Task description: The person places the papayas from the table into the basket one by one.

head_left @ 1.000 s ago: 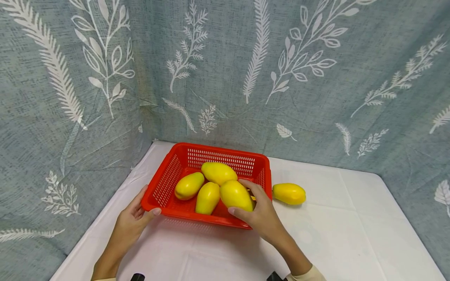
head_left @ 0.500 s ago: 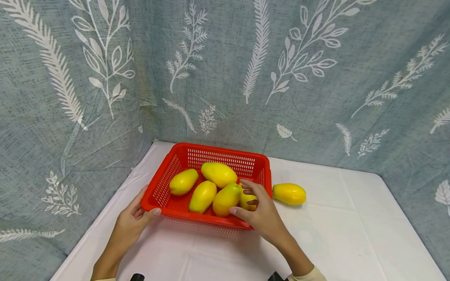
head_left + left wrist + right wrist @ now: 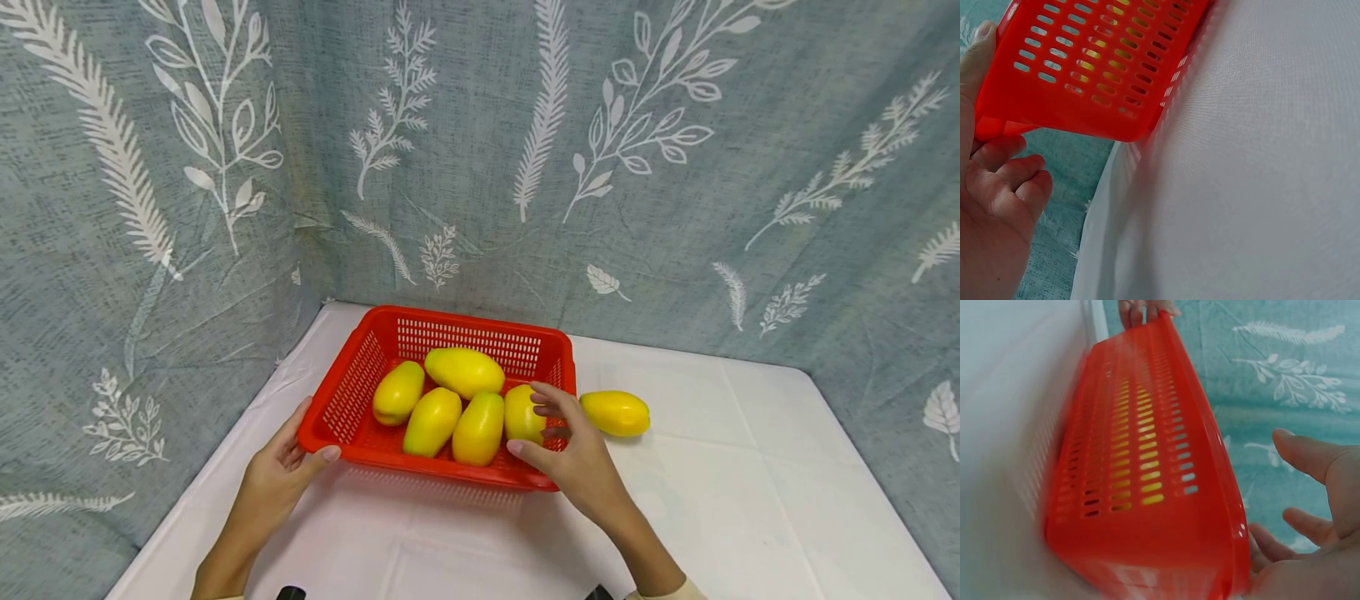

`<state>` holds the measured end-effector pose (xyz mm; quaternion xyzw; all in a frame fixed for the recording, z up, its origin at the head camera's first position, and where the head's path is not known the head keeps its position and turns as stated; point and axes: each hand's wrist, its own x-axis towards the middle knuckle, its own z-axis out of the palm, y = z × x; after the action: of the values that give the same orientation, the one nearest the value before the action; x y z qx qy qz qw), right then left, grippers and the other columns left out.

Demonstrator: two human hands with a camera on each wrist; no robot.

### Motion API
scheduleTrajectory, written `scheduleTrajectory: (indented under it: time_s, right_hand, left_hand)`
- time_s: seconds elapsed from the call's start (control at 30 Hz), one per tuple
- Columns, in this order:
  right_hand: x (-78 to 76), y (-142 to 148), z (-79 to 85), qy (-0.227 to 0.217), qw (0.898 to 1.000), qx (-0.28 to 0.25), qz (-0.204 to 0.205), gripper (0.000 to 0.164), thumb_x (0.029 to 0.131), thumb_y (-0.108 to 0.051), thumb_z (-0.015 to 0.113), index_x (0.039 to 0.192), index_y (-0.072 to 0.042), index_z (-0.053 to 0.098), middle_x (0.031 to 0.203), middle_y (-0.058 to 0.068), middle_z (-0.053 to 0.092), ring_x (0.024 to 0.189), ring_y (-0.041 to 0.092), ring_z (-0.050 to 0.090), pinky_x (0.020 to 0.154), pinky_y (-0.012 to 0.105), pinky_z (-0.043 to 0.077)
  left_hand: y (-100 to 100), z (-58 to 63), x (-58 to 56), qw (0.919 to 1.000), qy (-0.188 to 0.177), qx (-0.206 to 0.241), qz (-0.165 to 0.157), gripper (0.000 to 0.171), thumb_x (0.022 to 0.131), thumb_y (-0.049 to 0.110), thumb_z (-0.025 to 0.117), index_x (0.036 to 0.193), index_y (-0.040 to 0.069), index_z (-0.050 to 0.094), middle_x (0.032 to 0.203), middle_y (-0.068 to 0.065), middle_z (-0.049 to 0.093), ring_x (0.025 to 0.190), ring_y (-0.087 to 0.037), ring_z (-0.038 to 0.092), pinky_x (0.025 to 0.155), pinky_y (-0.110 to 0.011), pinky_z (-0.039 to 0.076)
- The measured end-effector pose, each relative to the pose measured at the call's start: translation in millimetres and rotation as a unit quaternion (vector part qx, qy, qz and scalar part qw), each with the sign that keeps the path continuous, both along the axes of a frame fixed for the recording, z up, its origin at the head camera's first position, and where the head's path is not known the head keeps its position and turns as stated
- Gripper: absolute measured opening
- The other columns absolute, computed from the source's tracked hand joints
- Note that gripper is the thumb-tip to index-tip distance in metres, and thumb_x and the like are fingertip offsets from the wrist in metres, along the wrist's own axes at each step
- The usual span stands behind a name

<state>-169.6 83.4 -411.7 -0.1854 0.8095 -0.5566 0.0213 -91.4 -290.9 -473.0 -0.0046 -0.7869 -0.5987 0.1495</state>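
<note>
A red plastic basket (image 3: 442,469) with slotted walls holds several yellow mangoes in the head view, some greenish at one end. My left hand (image 3: 268,483) grips its front left corner, thumb over the rim; the left wrist view shows the fingers (image 3: 1013,165) curled below that rim. Over the basket's right end is my right hand (image 3: 581,458), thumb and fingers spread apart with nothing held. Its fingertips are right beside the rightmost mango (image 3: 522,414), partly hidden by them. Left of that one stands another mango (image 3: 478,429) with its greenish end toward the back.
One more mango (image 3: 615,413) lies on the white tablecloth (image 3: 720,492), just right of the basket. A grey-green curtain (image 3: 480,150) with white leaf prints hangs behind the table and along both sides.
My right hand has let go of a mango, which now stands in the front row, and has drawn slightly right. The mangoes on the left have shifted. My left hand has kept its grip.
</note>
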Motion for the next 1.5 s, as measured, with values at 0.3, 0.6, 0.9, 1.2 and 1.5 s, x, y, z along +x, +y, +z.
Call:
scheduleTrajectory:
  time_s: [0.3,0.6,0.9,1.2,1.5]
  right_hand:
    - [-1.7,20,-0.6,-0.002,1.000,-0.007,-0.021,0.073,0.090,-0.033,0.087,0.153,-0.025,0.052,0.146,0.002,0.058,0.134,0.029,0.055,0.110,0.043,0.052]
    - [-1.8,40,-5.3,0.023,0.999,-0.019,-0.037,0.072,0.091,-0.025,0.086,0.154,-0.015,0.052,0.144,0.008,0.060,0.131,0.027,0.058,0.103,0.027,0.055]
    - [-3.2,70,-8.1,0.025,0.996,0.010,-0.082,0.069,0.092,-0.025,0.086,0.152,-0.016,0.053,0.141,0.007,0.061,0.130,0.027,0.058,0.101,0.026,0.057]
    - [-2.2,100,-12.2,0.006,0.992,0.044,-0.122,0.075,0.093,-0.027,0.085,0.156,-0.013,0.049,0.147,0.013,0.059,0.127,0.019,0.057,0.095,0.017,0.055]
    - [-0.4,127,-18.7,0.004,0.987,0.065,-0.146,0.077,0.095,-0.029,0.083,0.159,-0.014,0.045,0.148,0.014,0.057,0.130,0.023,0.056,0.092,0.007,0.050]
  left_hand:
    - [0,0.0,-0.4,1.0000,-0.006,-0.001,0.000,0.087,0.100,0.006,0.074,0.169,0.003,0.021,0.167,-0.030,0.032,0.127,0.014,0.050,0.098,-0.006,0.047]
    - [0,1.0,1.0,0.9998,-0.014,-0.017,0.003,0.087,0.101,0.010,0.074,0.169,0.004,0.020,0.168,-0.027,0.033,0.129,0.012,0.049,0.098,-0.006,0.047]
    - [-1,0.7,1.2,0.9997,-0.017,-0.017,0.003,0.087,0.101,0.011,0.073,0.169,0.005,0.020,0.167,-0.028,0.034,0.128,0.014,0.048,0.098,-0.006,0.047]
    - [-1,0.2,-0.3,0.9998,-0.016,-0.010,-0.002,0.087,0.101,0.010,0.073,0.169,0.004,0.019,0.167,-0.031,0.033,0.125,0.016,0.049,0.097,-0.007,0.048]
    - [-1,-1.1,0.6,0.9997,-0.017,-0.015,0.001,0.087,0.101,0.010,0.074,0.169,0.004,0.019,0.166,-0.030,0.034,0.126,0.015,0.049,0.097,-0.006,0.048]
